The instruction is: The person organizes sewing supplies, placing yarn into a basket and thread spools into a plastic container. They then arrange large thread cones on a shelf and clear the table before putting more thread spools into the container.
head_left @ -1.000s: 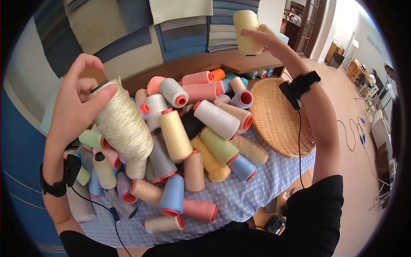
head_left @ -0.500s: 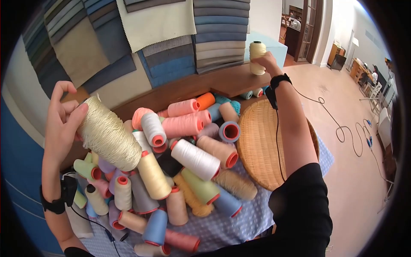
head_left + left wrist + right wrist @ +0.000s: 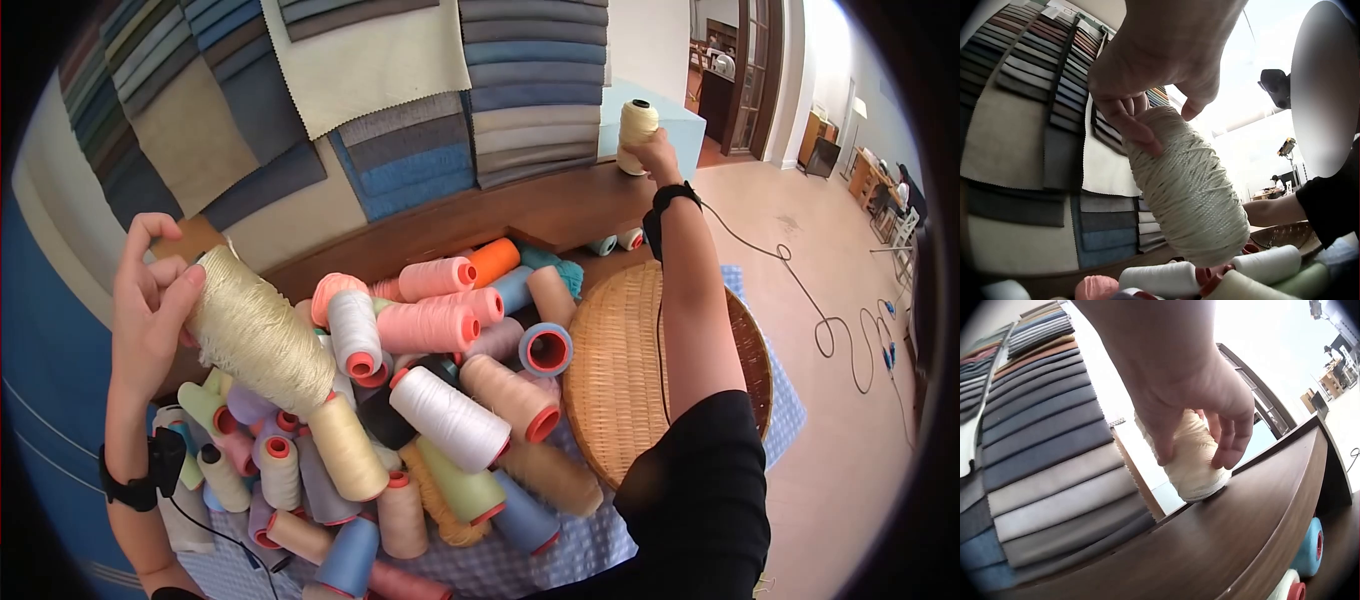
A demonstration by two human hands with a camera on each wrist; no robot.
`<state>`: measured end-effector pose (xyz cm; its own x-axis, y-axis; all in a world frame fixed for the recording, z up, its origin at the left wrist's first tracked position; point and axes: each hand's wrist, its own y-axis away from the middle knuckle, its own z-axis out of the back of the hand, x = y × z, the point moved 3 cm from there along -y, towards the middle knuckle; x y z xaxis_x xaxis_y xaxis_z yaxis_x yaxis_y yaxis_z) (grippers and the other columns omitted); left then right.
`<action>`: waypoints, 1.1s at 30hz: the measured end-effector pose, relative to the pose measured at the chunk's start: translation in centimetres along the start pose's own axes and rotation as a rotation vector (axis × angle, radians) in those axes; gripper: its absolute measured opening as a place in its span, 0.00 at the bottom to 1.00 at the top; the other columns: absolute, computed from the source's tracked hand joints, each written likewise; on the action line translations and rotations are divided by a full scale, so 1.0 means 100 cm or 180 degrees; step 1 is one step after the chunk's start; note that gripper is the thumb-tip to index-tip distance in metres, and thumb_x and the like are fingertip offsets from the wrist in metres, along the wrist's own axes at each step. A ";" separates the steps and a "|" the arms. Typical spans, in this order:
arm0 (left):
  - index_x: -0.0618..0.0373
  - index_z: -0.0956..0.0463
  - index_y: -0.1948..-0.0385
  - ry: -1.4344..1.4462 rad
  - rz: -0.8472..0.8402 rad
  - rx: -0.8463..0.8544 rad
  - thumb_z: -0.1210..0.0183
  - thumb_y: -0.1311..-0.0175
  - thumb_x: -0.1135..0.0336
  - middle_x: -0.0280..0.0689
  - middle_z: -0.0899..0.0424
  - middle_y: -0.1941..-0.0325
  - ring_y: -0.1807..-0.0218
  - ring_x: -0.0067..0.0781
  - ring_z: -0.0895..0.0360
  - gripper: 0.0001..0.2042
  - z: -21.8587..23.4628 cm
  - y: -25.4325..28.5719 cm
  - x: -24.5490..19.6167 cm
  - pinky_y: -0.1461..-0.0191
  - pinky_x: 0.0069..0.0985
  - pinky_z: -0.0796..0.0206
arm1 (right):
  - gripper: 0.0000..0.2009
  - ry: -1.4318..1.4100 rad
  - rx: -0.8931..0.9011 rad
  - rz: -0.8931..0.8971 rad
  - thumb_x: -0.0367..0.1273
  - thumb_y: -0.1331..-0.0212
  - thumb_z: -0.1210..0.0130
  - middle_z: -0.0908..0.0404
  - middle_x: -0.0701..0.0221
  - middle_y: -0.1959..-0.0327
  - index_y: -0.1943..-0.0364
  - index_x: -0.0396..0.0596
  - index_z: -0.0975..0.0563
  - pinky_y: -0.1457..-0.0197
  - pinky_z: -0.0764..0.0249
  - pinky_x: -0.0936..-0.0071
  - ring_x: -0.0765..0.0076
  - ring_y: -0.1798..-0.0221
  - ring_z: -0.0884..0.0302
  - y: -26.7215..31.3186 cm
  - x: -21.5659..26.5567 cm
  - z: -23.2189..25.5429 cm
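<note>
My left hand [image 3: 150, 310] grips a large cone of shiny cream yarn [image 3: 262, 330] by its narrow top. This cone leans, its wide end low over the pile of thread cones; in the left wrist view thumb and fingers pinch the tip of the yarn. Far to the right, my right hand [image 3: 655, 158] holds a smaller pale yellow thread cone [image 3: 638, 122] around its side. That one stands upright at the right end of a brown wooden ledge [image 3: 570, 205]. From the right wrist, its base [image 3: 1207, 492] shows right at the ledge's surface.
Many thread cones lie heaped on a checked cloth [image 3: 590, 535], among them a white cone [image 3: 450, 418] and an orange one [image 3: 495, 262]. A round wicker basket [image 3: 610, 380] sits on the right, under my right forearm. Fabric swatches [image 3: 535, 70] hang behind the ledge.
My right hand has brought the pale yellow cone down from the air onto the ledge. My left hand keeps its hold on the cream cone, which now slants more. The head view has shifted.
</note>
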<state>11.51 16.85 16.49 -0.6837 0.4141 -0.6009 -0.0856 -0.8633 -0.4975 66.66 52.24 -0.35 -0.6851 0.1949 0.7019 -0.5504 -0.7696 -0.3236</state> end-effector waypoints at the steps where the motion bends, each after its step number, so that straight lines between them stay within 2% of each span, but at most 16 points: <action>1: 0.53 0.44 0.55 -0.0002 -0.0020 -0.0001 0.50 0.39 0.67 0.31 0.24 0.78 0.80 0.11 0.31 0.14 0.000 0.000 -0.002 0.84 0.09 0.45 | 0.34 0.0096 0.0039 -0.0009 0.45 0.61 0.33 0.22 0.62 0.68 0.52 0.43 0.37 0.78 0.24 0.67 0.64 0.73 0.22 -0.002 0.001 0.001; 4: 0.53 0.44 0.55 0.0014 -0.0058 -0.0006 0.50 0.39 0.68 0.31 0.24 0.78 0.79 0.11 0.31 0.14 0.002 0.001 -0.006 0.84 0.09 0.45 | 0.35 0.0007 0.0123 0.0242 0.44 0.60 0.33 0.22 0.60 0.64 0.49 0.43 0.38 0.80 0.24 0.67 0.60 0.70 0.21 -0.007 -0.003 0.003; 8: 0.53 0.44 0.55 0.0140 -0.0047 0.0037 0.50 0.39 0.67 0.32 0.24 0.77 0.79 0.11 0.31 0.14 -0.001 0.001 -0.009 0.83 0.09 0.45 | 0.35 -0.0075 0.0060 0.0267 0.43 0.58 0.35 0.23 0.59 0.59 0.46 0.45 0.38 0.78 0.23 0.65 0.56 0.65 0.21 -0.013 -0.012 0.001; 11: 0.53 0.44 0.55 0.0158 -0.0057 0.0065 0.49 0.39 0.67 0.32 0.24 0.77 0.78 0.11 0.31 0.15 -0.002 0.001 -0.012 0.82 0.09 0.45 | 0.33 -0.0311 0.0192 0.0211 0.39 0.54 0.38 0.24 0.62 0.54 0.43 0.52 0.39 0.71 0.22 0.60 0.55 0.57 0.23 -0.007 -0.011 0.002; 15: 0.53 0.44 0.55 0.0202 -0.0020 0.0048 0.49 0.40 0.67 0.32 0.24 0.77 0.78 0.11 0.31 0.15 -0.002 0.001 -0.015 0.81 0.10 0.45 | 0.33 -0.0152 0.0280 0.0272 0.39 0.53 0.40 0.24 0.62 0.53 0.40 0.56 0.41 0.70 0.21 0.60 0.55 0.56 0.24 -0.002 -0.011 0.007; 17: 0.53 0.44 0.55 0.0215 -0.0039 0.0081 0.48 0.40 0.67 0.32 0.24 0.77 0.78 0.11 0.31 0.15 -0.002 0.001 -0.015 0.81 0.10 0.45 | 0.33 -0.0397 0.0262 0.0176 0.38 0.51 0.43 0.24 0.62 0.53 0.39 0.59 0.42 0.70 0.21 0.60 0.56 0.55 0.24 -0.001 -0.015 0.007; 21: 0.53 0.44 0.55 0.0238 -0.0070 0.0126 0.48 0.41 0.66 0.32 0.25 0.77 0.78 0.11 0.32 0.16 -0.005 -0.001 -0.016 0.81 0.09 0.46 | 0.32 -0.0434 0.0191 0.0030 0.36 0.50 0.44 0.24 0.61 0.55 0.38 0.61 0.42 0.70 0.22 0.64 0.56 0.59 0.22 -0.012 -0.027 -0.004; 23: 0.54 0.43 0.55 0.0297 -0.0091 0.0101 0.48 0.41 0.66 0.32 0.25 0.78 0.79 0.11 0.32 0.16 -0.006 -0.002 -0.015 0.81 0.09 0.46 | 0.31 -0.0187 -0.0108 0.0313 0.33 0.51 0.44 0.22 0.60 0.60 0.38 0.59 0.40 0.71 0.22 0.68 0.58 0.65 0.21 -0.020 -0.032 -0.008; 24: 0.54 0.43 0.55 0.0301 -0.0082 0.0113 0.48 0.41 0.66 0.32 0.25 0.78 0.79 0.11 0.32 0.16 -0.007 -0.002 -0.014 0.81 0.09 0.46 | 0.31 -0.0177 -0.0101 0.0304 0.33 0.51 0.44 0.22 0.60 0.60 0.38 0.59 0.40 0.71 0.22 0.68 0.58 0.65 0.21 -0.019 -0.035 -0.008; 26: 0.54 0.43 0.54 0.0310 -0.0080 0.0088 0.48 0.41 0.66 0.31 0.25 0.78 0.79 0.11 0.32 0.16 -0.007 -0.002 -0.013 0.81 0.09 0.46 | 0.30 -0.0133 -0.0210 0.0393 0.30 0.52 0.45 0.20 0.59 0.64 0.40 0.55 0.38 0.72 0.23 0.69 0.59 0.70 0.20 -0.022 -0.040 -0.008; 30: 0.54 0.43 0.55 0.0304 -0.0098 0.0172 0.48 0.41 0.67 0.31 0.25 0.78 0.79 0.10 0.32 0.16 -0.007 -0.003 -0.011 0.80 0.09 0.46 | 0.30 -0.0055 -0.0470 0.0540 0.29 0.53 0.44 0.20 0.58 0.66 0.40 0.51 0.37 0.73 0.23 0.67 0.58 0.72 0.20 -0.015 -0.040 -0.009; 32: 0.54 0.42 0.56 0.0282 -0.0055 0.0211 0.48 0.40 0.67 0.31 0.24 0.78 0.79 0.10 0.32 0.15 -0.008 -0.004 -0.012 0.80 0.09 0.46 | 0.19 -0.0380 -0.0228 0.0213 0.31 0.49 0.47 0.22 0.53 0.55 0.50 0.47 0.28 0.47 0.30 0.60 0.47 0.49 0.26 -0.005 -0.032 -0.001; 33: 0.54 0.42 0.56 0.0269 -0.0039 0.0203 0.48 0.40 0.67 0.31 0.24 0.78 0.79 0.10 0.32 0.15 -0.007 -0.004 -0.013 0.80 0.09 0.46 | 0.19 -0.0389 -0.0209 0.0220 0.31 0.49 0.47 0.22 0.53 0.55 0.50 0.47 0.28 0.47 0.30 0.60 0.47 0.49 0.26 -0.003 -0.026 0.004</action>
<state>12.95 16.89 16.99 -0.6191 0.4453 -0.6468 -0.1415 -0.8734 -0.4659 68.83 51.70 -1.85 -0.6615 0.0643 0.7472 -0.5367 -0.7365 -0.4117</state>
